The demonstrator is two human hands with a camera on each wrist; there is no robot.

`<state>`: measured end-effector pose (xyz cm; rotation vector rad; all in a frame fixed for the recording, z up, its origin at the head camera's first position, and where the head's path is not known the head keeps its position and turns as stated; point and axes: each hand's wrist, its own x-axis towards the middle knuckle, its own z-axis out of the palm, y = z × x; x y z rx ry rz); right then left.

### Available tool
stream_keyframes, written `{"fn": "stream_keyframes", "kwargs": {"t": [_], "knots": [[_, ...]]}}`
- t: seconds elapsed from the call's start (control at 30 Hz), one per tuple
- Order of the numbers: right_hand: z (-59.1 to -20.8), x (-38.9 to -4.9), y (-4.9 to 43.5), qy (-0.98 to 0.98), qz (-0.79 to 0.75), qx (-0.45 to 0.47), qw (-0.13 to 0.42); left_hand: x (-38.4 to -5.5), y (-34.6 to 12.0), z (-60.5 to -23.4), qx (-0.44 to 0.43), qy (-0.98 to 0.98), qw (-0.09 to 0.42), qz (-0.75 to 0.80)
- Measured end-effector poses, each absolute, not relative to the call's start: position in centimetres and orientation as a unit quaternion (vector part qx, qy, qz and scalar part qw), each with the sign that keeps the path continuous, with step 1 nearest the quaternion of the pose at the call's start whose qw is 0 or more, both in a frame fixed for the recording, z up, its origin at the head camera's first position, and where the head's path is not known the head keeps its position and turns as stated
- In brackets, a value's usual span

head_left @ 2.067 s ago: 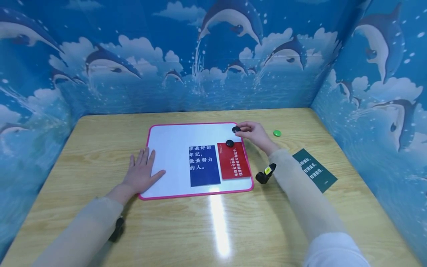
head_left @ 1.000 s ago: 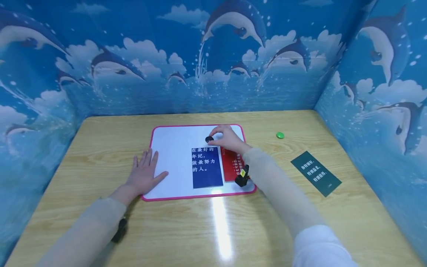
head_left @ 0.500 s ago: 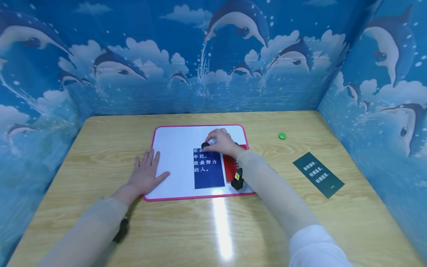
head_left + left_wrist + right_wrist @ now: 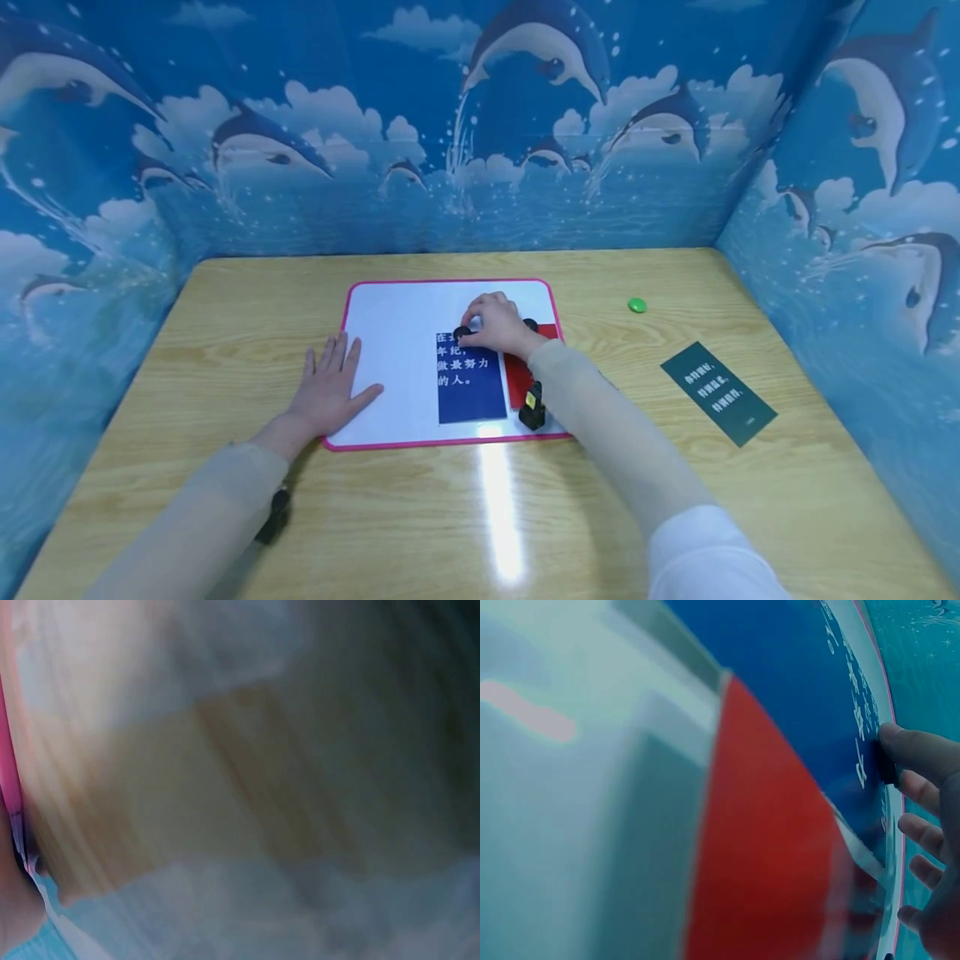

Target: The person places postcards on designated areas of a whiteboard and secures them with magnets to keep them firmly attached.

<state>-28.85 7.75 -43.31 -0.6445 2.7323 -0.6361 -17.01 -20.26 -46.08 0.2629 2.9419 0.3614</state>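
My right hand (image 4: 498, 325) pinches a round black magnet (image 4: 461, 333) between thumb and finger at the top edge of a blue card (image 4: 471, 400) with white writing. In the right wrist view that magnet (image 4: 886, 763) sits against the card. A red card (image 4: 519, 383) lies just right of the blue one, partly hidden by my right arm, with a second black magnet (image 4: 530, 324) at its top. Both cards lie on a white board (image 4: 393, 325) with a pink rim. My left hand (image 4: 327, 390) rests flat, fingers spread, on the board's left edge.
A green magnet (image 4: 637, 305) lies on the wooden table (image 4: 600, 517) beyond the board's right side. Nearer on that side lies a dark green card (image 4: 718, 393) with white text. Dolphin-printed walls (image 4: 337, 208) enclose the back and sides.
My right hand has carried the black magnet from the board's top right corner leftward, then down onto the blue card's top edge. My left hand stays in place on the board.
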Motion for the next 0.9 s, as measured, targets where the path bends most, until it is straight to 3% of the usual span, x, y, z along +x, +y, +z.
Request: {"fn": "stream_keyframes", "kwargs": {"t": [0.5,0.9], "knots": [[-43.1,-28.8,8.1,0.947,-0.213,-0.212,0.117,-17.1,-20.0,-45.9,0.085,0.985,0.088,0.124],[-39.7,-30.0,14.3,0.931,-0.306,-0.17,0.104,-17.2,-20.3,-46.2,0.089,0.984,0.091,0.124]]}}
